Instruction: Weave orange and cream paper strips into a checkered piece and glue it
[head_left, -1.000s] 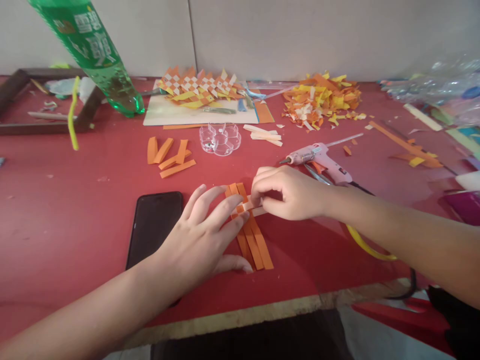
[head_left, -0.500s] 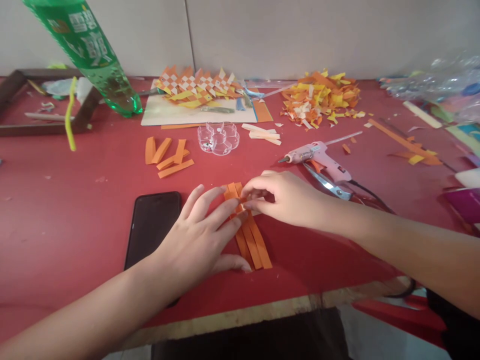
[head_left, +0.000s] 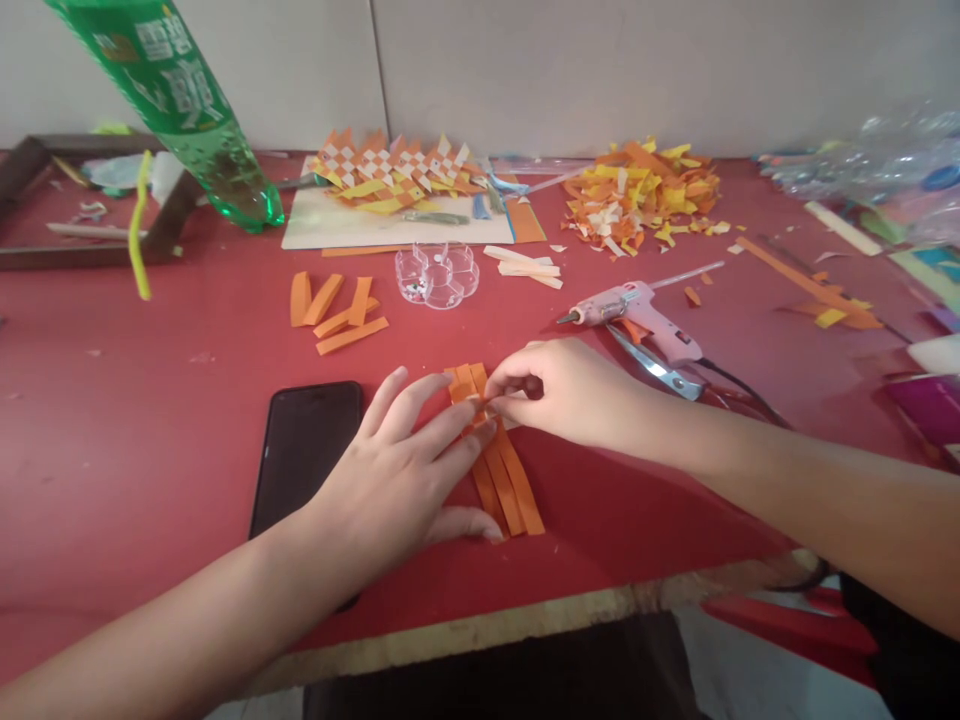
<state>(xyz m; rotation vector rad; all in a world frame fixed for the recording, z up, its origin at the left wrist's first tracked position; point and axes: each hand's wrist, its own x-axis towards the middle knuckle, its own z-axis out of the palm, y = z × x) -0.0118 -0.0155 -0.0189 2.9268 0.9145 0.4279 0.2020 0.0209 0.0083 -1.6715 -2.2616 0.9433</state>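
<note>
Left hand [head_left: 405, 470] is spread flat, pinning the orange paper strips [head_left: 504, 470] to the red table [head_left: 150, 400] beside a phone [head_left: 304, 450], right hand [head_left: 570, 390] pinching their top end (glue gun [head_left: 637, 310] just behind).

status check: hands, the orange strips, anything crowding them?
Left hand flat on orange strips, pinning them. Right hand pinching at their top end. Phone beside left hand; glue gun and scissors behind right.
</note>
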